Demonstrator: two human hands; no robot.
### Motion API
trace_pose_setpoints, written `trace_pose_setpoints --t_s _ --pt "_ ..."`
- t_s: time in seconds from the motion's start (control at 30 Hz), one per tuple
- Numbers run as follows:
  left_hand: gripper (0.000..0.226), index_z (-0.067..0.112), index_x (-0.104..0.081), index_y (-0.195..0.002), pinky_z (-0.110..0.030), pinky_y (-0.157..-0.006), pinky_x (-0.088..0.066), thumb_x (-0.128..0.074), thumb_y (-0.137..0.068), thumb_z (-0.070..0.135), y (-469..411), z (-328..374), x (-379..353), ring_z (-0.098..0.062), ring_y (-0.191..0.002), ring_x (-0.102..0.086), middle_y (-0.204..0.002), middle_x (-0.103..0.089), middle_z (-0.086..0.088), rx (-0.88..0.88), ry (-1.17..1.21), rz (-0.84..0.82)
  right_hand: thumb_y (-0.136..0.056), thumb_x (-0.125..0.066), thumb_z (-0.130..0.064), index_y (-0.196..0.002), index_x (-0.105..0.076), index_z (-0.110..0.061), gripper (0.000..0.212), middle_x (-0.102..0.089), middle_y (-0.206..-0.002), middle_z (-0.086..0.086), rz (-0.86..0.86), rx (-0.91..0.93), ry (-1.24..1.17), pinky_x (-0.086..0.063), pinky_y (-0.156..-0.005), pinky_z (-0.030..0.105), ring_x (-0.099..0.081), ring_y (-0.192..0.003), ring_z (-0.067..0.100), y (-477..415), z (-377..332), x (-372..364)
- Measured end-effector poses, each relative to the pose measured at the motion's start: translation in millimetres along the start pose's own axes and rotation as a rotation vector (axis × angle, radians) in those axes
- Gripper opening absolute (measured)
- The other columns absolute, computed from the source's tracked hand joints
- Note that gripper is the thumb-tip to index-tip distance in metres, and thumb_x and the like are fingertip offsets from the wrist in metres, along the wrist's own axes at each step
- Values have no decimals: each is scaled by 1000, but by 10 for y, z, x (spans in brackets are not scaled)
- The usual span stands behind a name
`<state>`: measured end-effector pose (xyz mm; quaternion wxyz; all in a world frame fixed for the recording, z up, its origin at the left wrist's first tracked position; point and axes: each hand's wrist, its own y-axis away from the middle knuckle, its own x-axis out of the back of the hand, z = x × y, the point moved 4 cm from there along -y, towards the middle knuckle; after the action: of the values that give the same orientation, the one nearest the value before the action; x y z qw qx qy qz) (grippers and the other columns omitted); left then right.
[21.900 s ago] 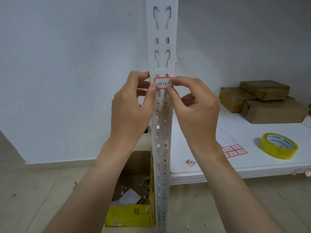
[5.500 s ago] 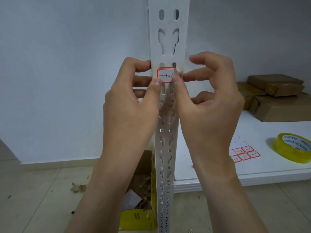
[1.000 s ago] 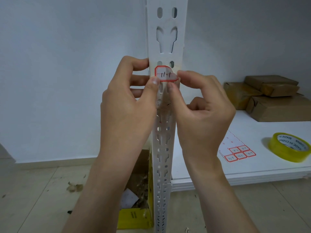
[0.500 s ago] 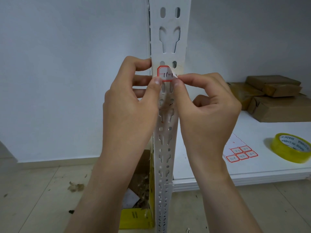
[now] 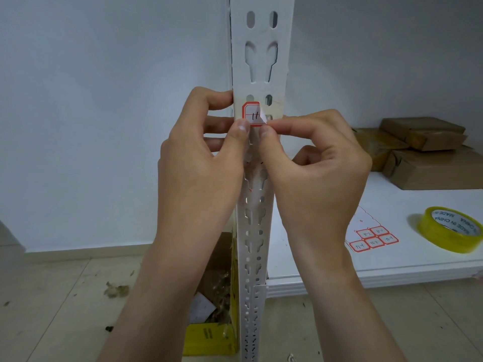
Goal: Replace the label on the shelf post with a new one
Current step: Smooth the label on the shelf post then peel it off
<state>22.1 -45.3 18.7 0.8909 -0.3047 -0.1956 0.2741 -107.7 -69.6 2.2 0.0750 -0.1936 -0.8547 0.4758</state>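
Observation:
A white slotted shelf post (image 5: pixel 261 56) rises through the middle of the head view. A red-bordered label (image 5: pixel 251 114) with handwritten marks sticks on its front, and its right half is folded back off the metal. My right hand (image 5: pixel 313 176) pinches that peeled right edge between thumb and forefinger. My left hand (image 5: pixel 201 163) wraps around the post's left side, thumb tip pressing just below the label's lower left corner. A sheet of fresh red-bordered labels (image 5: pixel 371 237) lies on the white shelf (image 5: pixel 392 267) to the right.
A roll of yellow tape (image 5: pixel 450 232) lies on the shelf at the right edge. Brown wrapped parcels (image 5: pixel 423 150) are stacked at the shelf's back. An open yellow cardboard box (image 5: pixel 211 304) with scraps stands on the floor behind the post. Debris litters the tiled floor.
The label's right side has come off the post and folded leftward, hiding part of the writing. My right thumb and forefinger moved left with it. My left hand kept its hold.

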Motion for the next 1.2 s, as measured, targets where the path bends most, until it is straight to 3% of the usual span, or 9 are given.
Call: trace_pose_setpoints --t_s 0.2,0.43,0.83,1.2 --pt "18 40 -54 -111 -23 -68 -63 -65 -99 33 -8 -3 3 1 -86 -71 -101 -71 16 -9 19 1 -88 -81 -23 -91 -79 -21 4 -67 -88 -6 -6 -17 1 -39 -50 11 -54 -54 7 -9 -5 6" --pt "17 39 -55 -110 -24 -67 -62 -65 -99 31 -5 -5 7 0 -83 -71 -98 -72 14 -9 39 1 -88 -80 -25 -91 -78 -24 4 -67 -89 -5 -23 -36 -2 -40 -47 11 -56 -56 18 -7 -42 15" --pt "18 38 -56 -111 -20 -66 -60 -65 -99 30 -8 -12 16 1 -82 -71 -98 -72 14 -12 39 -3 -87 -81 -29 -90 -77 -26 5 -66 -90 -7 -50 -87 -6 -39 -48 10 -55 -54 14 -14 -72 19" --pt "18 38 -56 -112 -28 -69 -64 -66 -98 33 -9 -2 17 -4 -86 -72 -101 -72 13 -3 23 1 -87 -82 -31 -84 -71 -35 11 -66 -92 -9 -97 -203 -51 -44 -46 11 -59 -56 14 -55 -139 37"
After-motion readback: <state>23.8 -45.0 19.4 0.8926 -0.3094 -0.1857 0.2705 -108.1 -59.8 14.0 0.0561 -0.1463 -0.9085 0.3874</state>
